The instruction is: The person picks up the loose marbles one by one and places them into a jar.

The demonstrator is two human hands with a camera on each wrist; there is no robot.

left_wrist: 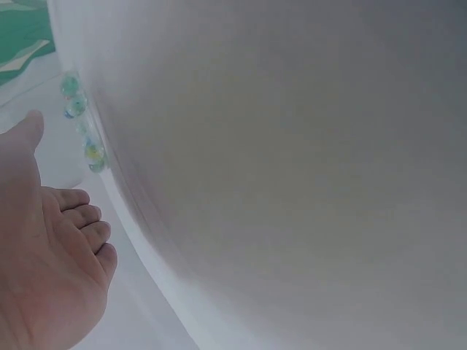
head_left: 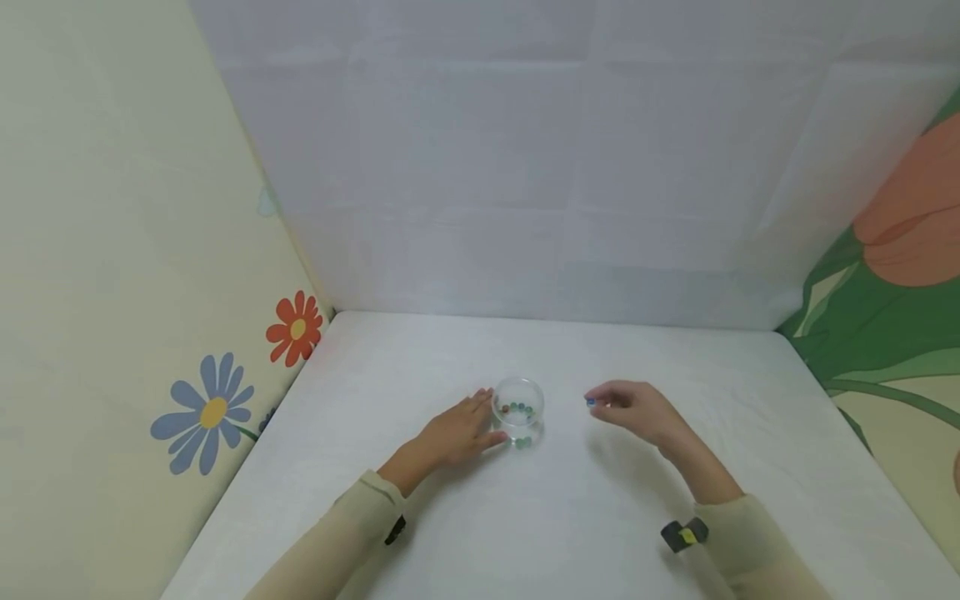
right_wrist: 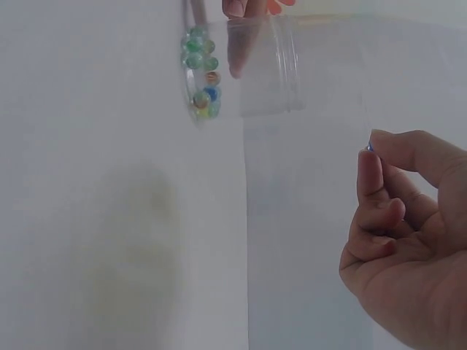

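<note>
A clear jar [head_left: 537, 428] with an open mouth stands upright on the table, with several glass marbles [right_wrist: 193, 62] at its bottom, mostly green, with orange, blue and yellow ones among them. At the jar's left side lies my left hand [head_left: 459, 431], thumb and fingers spread, fingertips against or very near the wall; I cannot tell if they touch. To the right of the jar, raised above the table, my right hand [head_left: 633, 408] pinches a small blue marble [head_left: 591, 402] between thumb and index finger. In the right wrist view only a sliver of that marble shows.
A white cloth covers the table [head_left: 465, 350]. Behind it hangs a white sheet [head_left: 465, 167]. Flower-printed panels stand at the left [head_left: 112, 250] and right [head_left: 900, 333]. Each wrist wears a dark strap, such as the right strap [head_left: 675, 537].
</note>
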